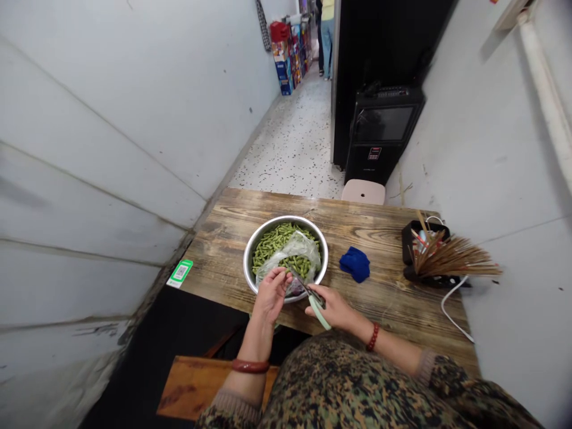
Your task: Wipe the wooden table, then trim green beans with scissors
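A round metal bowl (325, 253) on the wooden table holds many green edamame pods (277, 241). Inside it, a clear plastic bag (308, 245) lies over part of the heap, with more pods showing in it. Over the bowl's near rim, my left hand (270, 295) is closed in a pinch on a small green pod, mostly covered by the fingertips. My right hand (333, 305) grips scissors with pale green handles (318, 310). Their blades point up and left, with the tips close to the pinched pod; whether the blades are parted is too small to tell.
A crumpled blue cloth (355, 263) lies right of the bowl. Farther right, a black holder (409, 241) and a bundle of thin brown sticks (451, 256) stand by the wall. Beyond the table are a pink stool (364, 190), a black speaker (379, 131) and a person (328, 42).
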The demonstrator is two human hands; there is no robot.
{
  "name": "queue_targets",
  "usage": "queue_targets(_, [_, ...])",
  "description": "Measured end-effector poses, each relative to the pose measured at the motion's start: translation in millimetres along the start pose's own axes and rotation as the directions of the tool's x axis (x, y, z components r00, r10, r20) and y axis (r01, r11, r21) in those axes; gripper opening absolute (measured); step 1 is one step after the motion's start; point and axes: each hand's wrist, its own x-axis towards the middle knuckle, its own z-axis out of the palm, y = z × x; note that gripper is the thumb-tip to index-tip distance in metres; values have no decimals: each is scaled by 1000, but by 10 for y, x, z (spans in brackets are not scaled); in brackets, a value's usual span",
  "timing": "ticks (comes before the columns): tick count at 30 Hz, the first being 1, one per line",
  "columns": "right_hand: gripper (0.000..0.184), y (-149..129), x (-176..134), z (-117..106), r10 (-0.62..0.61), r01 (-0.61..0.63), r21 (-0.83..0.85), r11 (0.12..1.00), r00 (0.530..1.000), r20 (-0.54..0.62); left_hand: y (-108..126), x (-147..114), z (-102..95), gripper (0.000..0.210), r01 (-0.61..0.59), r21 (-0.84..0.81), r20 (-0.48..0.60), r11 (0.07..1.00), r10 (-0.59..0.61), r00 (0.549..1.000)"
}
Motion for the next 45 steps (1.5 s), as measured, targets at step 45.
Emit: queue_targets(45, [37,98,42,-57,-122,124,-39,992,992,41,-71,11,-202,29,-28,388,85,921,-5,996])
